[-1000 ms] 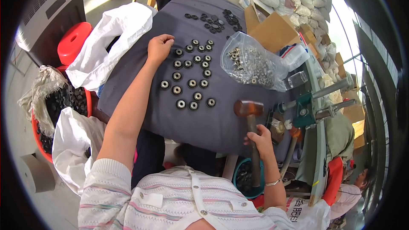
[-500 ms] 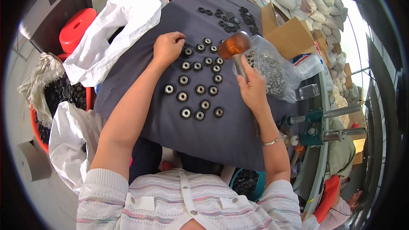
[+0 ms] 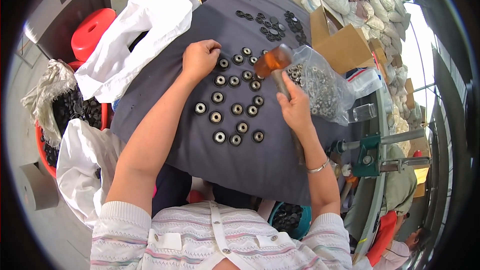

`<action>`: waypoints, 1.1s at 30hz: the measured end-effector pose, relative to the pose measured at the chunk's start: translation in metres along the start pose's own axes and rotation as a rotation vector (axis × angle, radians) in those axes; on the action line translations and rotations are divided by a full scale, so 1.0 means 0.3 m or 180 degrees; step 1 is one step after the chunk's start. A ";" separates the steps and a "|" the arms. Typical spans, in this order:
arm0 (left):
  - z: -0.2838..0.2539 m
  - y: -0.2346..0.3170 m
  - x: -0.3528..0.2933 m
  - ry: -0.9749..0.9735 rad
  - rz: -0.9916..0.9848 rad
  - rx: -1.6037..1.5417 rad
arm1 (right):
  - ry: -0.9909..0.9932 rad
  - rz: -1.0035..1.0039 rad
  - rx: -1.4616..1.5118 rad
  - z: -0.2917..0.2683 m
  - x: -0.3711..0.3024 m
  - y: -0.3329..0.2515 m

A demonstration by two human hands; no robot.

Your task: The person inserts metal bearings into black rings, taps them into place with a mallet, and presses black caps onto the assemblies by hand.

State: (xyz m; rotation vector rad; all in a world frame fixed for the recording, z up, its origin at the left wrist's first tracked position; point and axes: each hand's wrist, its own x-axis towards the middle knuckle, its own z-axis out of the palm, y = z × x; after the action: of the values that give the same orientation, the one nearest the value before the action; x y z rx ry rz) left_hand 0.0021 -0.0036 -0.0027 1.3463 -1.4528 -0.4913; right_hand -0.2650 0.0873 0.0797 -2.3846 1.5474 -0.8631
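Several small black round parts with shiny metal centres point(image 3: 236, 109) lie in rows on a dark grey cloth-covered table point(image 3: 200, 20). My left hand point(image 3: 199, 59) rests with curled fingers at the upper left of the rows, touching the parts there. My right hand point(image 3: 295, 106) grips the handle of a mallet with an orange-brown head point(image 3: 273, 62), which hovers over the upper right parts.
A clear bag of small metal pieces point(image 3: 320, 87) lies right of the rows. More black parts point(image 3: 272, 24) sit at the table's far end. A cardboard box point(image 3: 340, 45), a white sack point(image 3: 140, 35), a red stool point(image 3: 92, 26) and a green clamp tool point(image 3: 370, 152) surround the table.
My right hand has swung the mallet up from the table's near right edge to over the rows of parts. My left hand has stayed at the rows' upper left.
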 end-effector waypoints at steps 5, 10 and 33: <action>-0.026 0.042 -0.002 -0.0188 -0.0276 0.0063 | 0.0335 -0.0201 -0.0306 -0.008 0.100 -0.043; -0.011 0.032 -0.013 -0.0164 -0.0165 -0.0042 | -0.0117 0.0259 -0.0234 0.072 0.117 0.039; -0.006 0.020 -0.003 -0.0033 -0.0052 -0.0007 | -0.0011 0.0740 -0.0418 0.041 0.216 0.122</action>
State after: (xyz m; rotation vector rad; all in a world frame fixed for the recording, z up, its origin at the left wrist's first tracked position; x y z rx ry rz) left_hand 0.0008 -0.0004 0.0026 1.3568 -1.4503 -0.5110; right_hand -0.2678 0.0119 0.0778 -2.2269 1.8869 -0.7284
